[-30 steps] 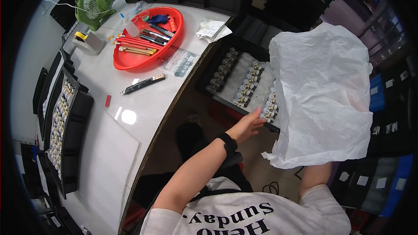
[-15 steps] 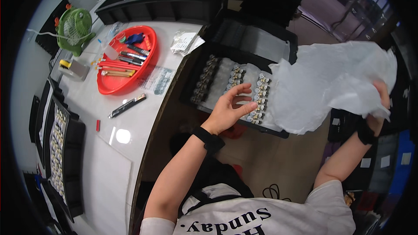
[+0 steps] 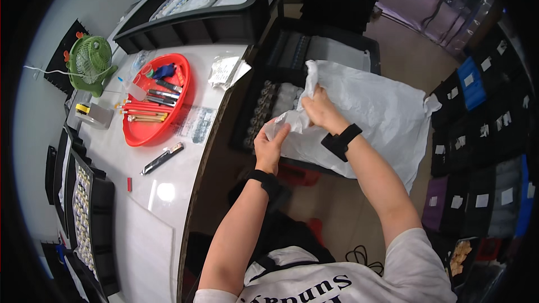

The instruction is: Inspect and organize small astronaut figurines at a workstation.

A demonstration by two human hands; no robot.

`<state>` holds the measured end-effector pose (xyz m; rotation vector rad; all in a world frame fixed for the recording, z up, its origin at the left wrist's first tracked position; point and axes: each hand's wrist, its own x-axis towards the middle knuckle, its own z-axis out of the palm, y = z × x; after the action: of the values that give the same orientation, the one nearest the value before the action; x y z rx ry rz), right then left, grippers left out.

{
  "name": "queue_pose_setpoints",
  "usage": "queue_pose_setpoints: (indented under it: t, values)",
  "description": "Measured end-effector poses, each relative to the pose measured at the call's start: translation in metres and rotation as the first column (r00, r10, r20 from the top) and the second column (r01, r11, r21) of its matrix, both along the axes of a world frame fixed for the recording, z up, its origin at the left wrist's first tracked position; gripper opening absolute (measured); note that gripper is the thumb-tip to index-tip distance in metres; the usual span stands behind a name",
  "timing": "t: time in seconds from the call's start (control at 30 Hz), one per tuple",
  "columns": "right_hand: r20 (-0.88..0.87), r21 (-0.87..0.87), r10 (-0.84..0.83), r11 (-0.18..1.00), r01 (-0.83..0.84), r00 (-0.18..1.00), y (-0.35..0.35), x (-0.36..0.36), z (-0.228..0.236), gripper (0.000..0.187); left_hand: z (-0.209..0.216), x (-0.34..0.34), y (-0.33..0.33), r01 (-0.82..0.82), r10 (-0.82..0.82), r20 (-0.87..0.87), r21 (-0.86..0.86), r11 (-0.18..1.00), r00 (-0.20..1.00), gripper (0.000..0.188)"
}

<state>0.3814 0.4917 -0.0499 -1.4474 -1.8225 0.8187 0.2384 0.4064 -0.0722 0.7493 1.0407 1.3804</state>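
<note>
A thin, crinkled white sheet [image 3: 382, 106] lies spread over the right part of a black tray [image 3: 242, 126] and hangs past its right side. My right hand [image 3: 324, 111] is closed on the sheet's bunched left edge. Lower on the same edge, my left hand [image 3: 268, 150] pinches a corner between thumb and fingers. At the tray's left, rows of small metal parts [image 3: 263, 104] stay uncovered, with a translucent liner [image 3: 286, 98] beside them. The sheet hides the rest of the tray's contents.
To the left, a white table [image 3: 137, 188] holds a red oval basket [image 3: 130, 140] of pens and brushes, a green fan [image 3: 90, 62], a tape dispenser [image 3: 96, 116] and black trays. Labelled bins [image 3: 443, 191] line the right side. A red stool [image 3: 300, 175] shows below the tray.
My right hand has swung left with the sheet, drawing it across the tray and over the rows of parts. My left hand, free before, now pinches the sheet's corner.
</note>
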Motion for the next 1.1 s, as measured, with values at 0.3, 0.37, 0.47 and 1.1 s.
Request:
queue_pose_setpoints:
  t: [0.3, 0.37, 0.47, 1.1]
  values:
    - [-0.041, -0.398, -0.381, 0.854, 0.334, 0.924, 0.062, 0.014, -0.033, 0.051, -0.057, -0.037, -0.006, -0.267, 0.188, -0.221, -0.415, 0.87, 0.957, 0.035]
    - [-0.021, -0.4, -0.43, 0.831, 0.387, 0.902, 0.082, 0.003, -0.045, 0.048, -0.062, -0.038, -0.016, -0.169, 0.162, -0.054, -0.448, 0.878, 0.985, 0.022]
    - [0.095, -0.095, -0.459, 0.879, 0.468, 0.883, 0.108, -0.019, -0.059, 0.042, -0.061, -0.038, -0.029, -0.132, 0.143, -0.014, -0.475, 0.87, 0.99, 0.019]
    - [0.007, -0.343, -0.235, 0.912, 0.223, 0.972, 0.134, -0.117, -0.117, 0.061, -0.057, -0.05, -0.021, 0.205, -0.132, -0.982, -0.103, 0.973, 0.137, 0.046]
